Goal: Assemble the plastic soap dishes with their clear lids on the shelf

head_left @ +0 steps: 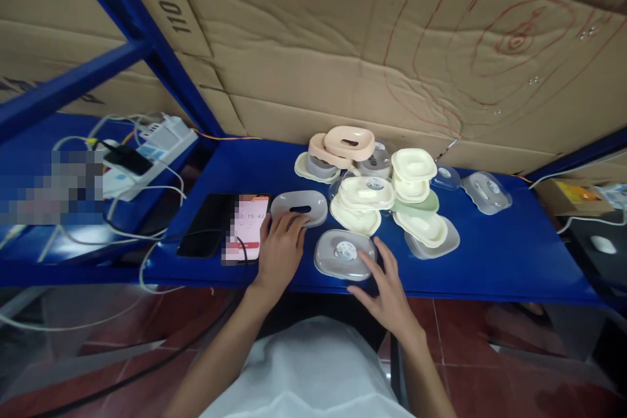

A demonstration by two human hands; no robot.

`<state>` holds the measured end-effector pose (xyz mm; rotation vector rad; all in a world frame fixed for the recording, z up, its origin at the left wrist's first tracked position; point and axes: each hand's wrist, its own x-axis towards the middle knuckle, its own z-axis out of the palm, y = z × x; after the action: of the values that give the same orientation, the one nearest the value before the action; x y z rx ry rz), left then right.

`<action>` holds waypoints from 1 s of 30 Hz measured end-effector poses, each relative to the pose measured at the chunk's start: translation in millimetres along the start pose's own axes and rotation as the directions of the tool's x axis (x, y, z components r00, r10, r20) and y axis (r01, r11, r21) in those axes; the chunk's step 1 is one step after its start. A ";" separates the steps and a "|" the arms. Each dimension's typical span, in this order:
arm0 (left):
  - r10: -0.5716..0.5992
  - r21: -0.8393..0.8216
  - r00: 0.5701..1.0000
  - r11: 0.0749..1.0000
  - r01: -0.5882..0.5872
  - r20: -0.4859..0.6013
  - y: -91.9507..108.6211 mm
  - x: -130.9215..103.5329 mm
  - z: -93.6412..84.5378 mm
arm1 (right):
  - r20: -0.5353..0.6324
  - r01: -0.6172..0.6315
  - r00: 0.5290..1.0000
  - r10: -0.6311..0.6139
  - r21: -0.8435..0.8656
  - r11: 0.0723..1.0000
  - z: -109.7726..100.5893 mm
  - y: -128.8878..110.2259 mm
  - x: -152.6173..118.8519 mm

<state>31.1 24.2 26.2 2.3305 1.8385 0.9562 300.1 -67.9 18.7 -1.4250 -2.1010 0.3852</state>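
My left hand (283, 245) lies at the near edge of a grey oval dish with a dark slot (313, 206), its fingers over the rim. Close to the table's front edge sits a grey dish under a clear lid with a round sticker (333, 260). My right hand (385, 281) is spread at the right side of this lidded dish, fingertips at its edge and thumb apart. Behind the two dishes is a pile of cream dishes and lids (360, 217). Peach dishes (349, 142) are stacked at the back, and more cream pieces (414, 164) stand to the right.
A lit phone (249, 225) and a dark phone (203, 225) lie left of my left hand, with a black cable crossing. Clear-lidded pieces (486, 192) rest at the right. A power strip (147, 163) with white cables is at the far left. Cardboard (304, 46) stands behind the blue table (519, 261).
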 end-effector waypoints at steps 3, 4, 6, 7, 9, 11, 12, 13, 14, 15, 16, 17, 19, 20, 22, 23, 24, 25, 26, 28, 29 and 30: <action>0.010 -0.077 1.000 0.997 -0.011 -0.017 6.1 -3.5 -10.3 | -0.108 -0.040 0.993 0.040 0.008 0.999 -12.0 9.4 3.1; 0.040 -0.116 0.999 0.992 -0.041 -0.017 10.1 -6.8 -14.8 | -0.176 -0.056 0.983 0.053 -0.013 0.998 -18.9 15.2 5.6; 0.166 -0.234 0.986 0.960 -0.156 0.024 18.9 -16.2 -22.0 | -0.308 -0.086 0.950 0.056 -0.082 0.993 -34.3 28.8 12.8; 0.251 -0.280 0.965 0.934 -0.223 0.071 22.9 -21.8 -23.8 | -0.353 -0.091 0.935 0.044 -0.118 0.989 -41.5 35.4 17.0; 0.360 -0.306 0.921 0.902 -0.303 0.149 28.4 -32.7 -22.6 | -0.383 -0.084 0.924 0.014 -0.165 0.983 -51.6 45.1 25.4; 0.380 -0.293 0.909 0.901 -0.321 0.171 29.8 -40.6 -17.2 | -0.354 -0.071 0.935 0.005 -0.175 0.982 -53.2 47.5 32.2; 0.372 -0.290 0.913 0.903 -0.316 0.165 29.2 -43.0 -14.1 | -0.331 -0.068 0.944 0.009 -0.167 0.984 -50.8 45.7 34.6; 0.364 -0.296 0.918 0.904 -0.308 0.157 28.1 -44.4 -11.4 | -0.307 -0.065 0.952 0.015 -0.151 0.986 -46.6 42.0 36.2; 0.359 -0.310 0.922 0.902 -0.301 0.149 26.6 -44.9 -9.2 | -0.275 -0.058 0.961 0.020 -0.130 0.990 -41.2 36.9 36.9; 0.355 -0.331 0.924 0.897 -0.293 0.145 24.9 -44.8 -7.8 | -0.226 -0.038 0.974 0.014 -0.103 0.994 -35.2 30.8 37.0; 0.351 -0.354 0.925 0.892 -0.282 0.146 23.2 -44.5 -6.8 | -0.155 -0.006 0.988 -0.006 -0.073 0.997 -29.1 24.4 36.3; 0.342 -0.376 0.927 0.888 -0.266 0.154 21.5 -44.1 -6.3 | -0.071 0.035 0.997 -0.038 -0.044 0.998 -23.5 18.2 35.1; 0.320 -0.411 0.928 0.884 -0.221 0.190 18.3 -44.2 -5.2 | 0.090 0.105 0.991 -0.104 -0.007 0.994 -14.9 8.2 31.4; 0.308 -0.423 0.927 0.885 -0.196 0.216 16.8 -44.7 -4.5 | 0.142 0.125 0.982 -0.123 -0.007 0.992 -12.0 5.1 29.1; 0.292 -0.440 0.921 0.884 -0.157 0.257 14.2 -46.5 -3.1 | 0.163 0.138 0.978 -0.131 -0.033 0.990 -9.2 2.7 24.2; 0.288 -0.447 0.917 0.883 -0.142 0.276 13.2 -47.5 -2.7 | 0.146 0.144 0.980 -0.136 -0.047 0.988 -9.0 2.8 21.6; 0.284 -0.457 0.914 0.880 -0.129 0.290 12.2 -48.5 -2.7 | 0.122 0.153 0.982 -0.146 -0.055 0.987 -9.7 3.5 18.7; 0.280 -0.470 0.912 0.875 -0.115 0.298 11.4 -49.4 -3.2 | 0.096 0.162 0.983 -0.156 -0.054 0.985 -11.4 4.6 15.5; 0.274 -0.486 0.914 0.868 -0.102 0.298 10.7 -50.2 -4.3 | 0.068 0.162 0.985 -0.159 -0.041 0.986 -14.5 6.1 11.9; 0.241 -0.514 0.933 0.855 -0.074 0.266 9.6 -51.5 -7.2 | -0.020 0.127 0.992 -0.127 0.012 0.992 -25.9 12.0 3.3; 0.213 -0.520 0.947 0.852 -0.058 0.242 9.5 -51.9 -8.5 | -0.102 0.096 0.990 -0.092 0.040 0.995 -34.8 17.6 -1.6; 0.179 -0.520 0.959 0.853 -0.040 0.220 9.6 -52.1 -9.6 | -0.223 0.054 0.974 -0.040 0.057 0.997 -45.8 26.0 -6.6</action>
<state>28.9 -28.3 14.5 2.1135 1.1769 0.9464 348.9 -67.2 39.7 -1.3155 -1.9224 0.2580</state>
